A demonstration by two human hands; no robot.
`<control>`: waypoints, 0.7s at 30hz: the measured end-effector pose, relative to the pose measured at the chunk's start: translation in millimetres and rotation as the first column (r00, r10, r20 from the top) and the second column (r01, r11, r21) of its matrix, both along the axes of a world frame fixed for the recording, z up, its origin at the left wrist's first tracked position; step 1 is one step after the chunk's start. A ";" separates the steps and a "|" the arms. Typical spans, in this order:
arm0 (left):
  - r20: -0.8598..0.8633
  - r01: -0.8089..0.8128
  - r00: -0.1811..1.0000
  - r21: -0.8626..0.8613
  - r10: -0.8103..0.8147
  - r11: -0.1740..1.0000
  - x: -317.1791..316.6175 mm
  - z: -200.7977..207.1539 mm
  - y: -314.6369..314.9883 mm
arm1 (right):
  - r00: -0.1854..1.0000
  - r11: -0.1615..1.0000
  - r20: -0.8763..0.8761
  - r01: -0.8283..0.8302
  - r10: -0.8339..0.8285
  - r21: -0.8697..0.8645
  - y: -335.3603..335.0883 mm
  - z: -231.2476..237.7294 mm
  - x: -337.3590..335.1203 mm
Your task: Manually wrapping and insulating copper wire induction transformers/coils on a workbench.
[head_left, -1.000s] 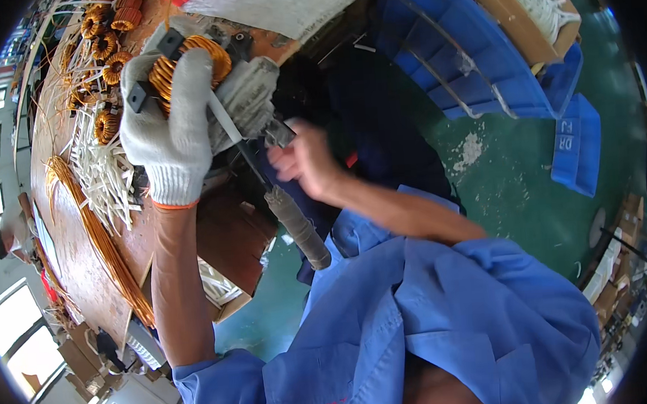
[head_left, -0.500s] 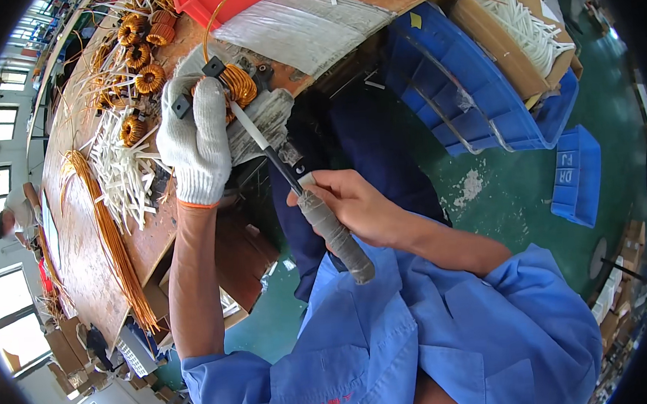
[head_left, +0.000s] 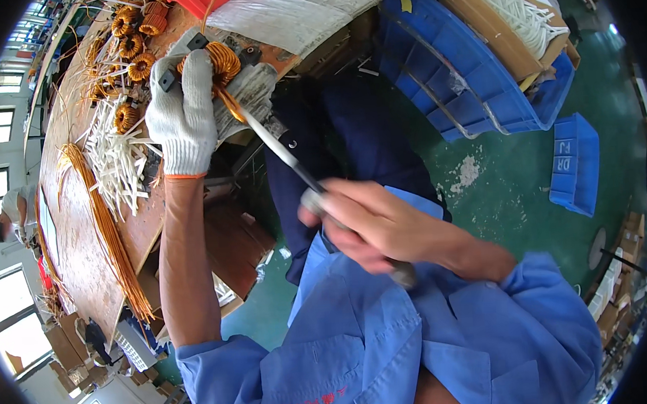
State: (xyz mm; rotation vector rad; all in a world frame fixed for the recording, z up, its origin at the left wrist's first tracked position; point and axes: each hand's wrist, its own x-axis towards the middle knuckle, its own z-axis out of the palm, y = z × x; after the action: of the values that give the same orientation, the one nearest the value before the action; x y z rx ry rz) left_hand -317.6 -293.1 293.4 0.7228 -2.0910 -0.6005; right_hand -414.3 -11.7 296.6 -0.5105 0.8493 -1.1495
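My left hand (head_left: 181, 118), in a white knitted glove, grips a copper-wound ring coil (head_left: 222, 62) at the table edge. Two small black blocks (head_left: 197, 41) show beside its fingers. My bare right hand (head_left: 384, 224) is closed round the handle of a long rod-shaped hook tool (head_left: 309, 178), blurred by motion. The tool's dark shaft runs into a pale white front part (head_left: 270, 140). A copper wire end (head_left: 232, 106) stretches from the coil to the tool's tip; how it is caught there is too small to tell.
Several finished coils (head_left: 141, 66), a heap of white tubes (head_left: 117, 155) and a copper wire bundle (head_left: 103, 226) lie on the wooden table (head_left: 67, 255). A red bin (head_left: 207, 0) sits at the back. Right are a blue crate (head_left: 456, 68), a carton of white tubes (head_left: 512, 13) and another blue bin (head_left: 577, 164).
My right hand has drawn the hook tool back toward my body, and copper wire now spans between coil and tip. The gloved left hand keeps its hold, shifting slightly in the picture.
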 end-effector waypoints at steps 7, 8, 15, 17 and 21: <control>-0.213 -0.032 0.977 -0.026 0.026 0.999 36.1 -14.0 -13.6 | 0.935 0.948 0.337 -0.200 0.110 0.246 202.6 -31.9 -43.8; -0.426 0.063 0.904 0.217 0.036 0.974 31.7 -9.9 5.2 | 0.917 0.949 0.388 -0.199 0.093 0.243 226.0 -44.0 -44.8; 0.533 0.605 0.788 -0.578 -0.308 0.548 10.3 22.0 81.6 | 0.996 0.891 -0.001 -0.083 0.093 0.446 240.5 -33.6 -74.3; 0.488 0.561 0.822 -0.610 -0.292 0.559 8.8 15.1 85.4 | 0.976 0.840 -0.183 0.194 -0.115 0.506 235.7 -28.9 -85.7; 0.438 0.518 0.844 -0.512 -0.310 0.685 18.6 27.1 84.9 | 0.820 0.741 -0.283 0.572 -0.498 0.351 207.2 -58.5 -98.9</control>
State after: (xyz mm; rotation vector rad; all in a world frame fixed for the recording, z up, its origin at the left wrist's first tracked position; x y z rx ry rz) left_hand -299.0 -208.1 320.6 -0.0697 -2.5778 0.0141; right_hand -513.2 195.5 238.1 0.0181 1.4227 -1.4022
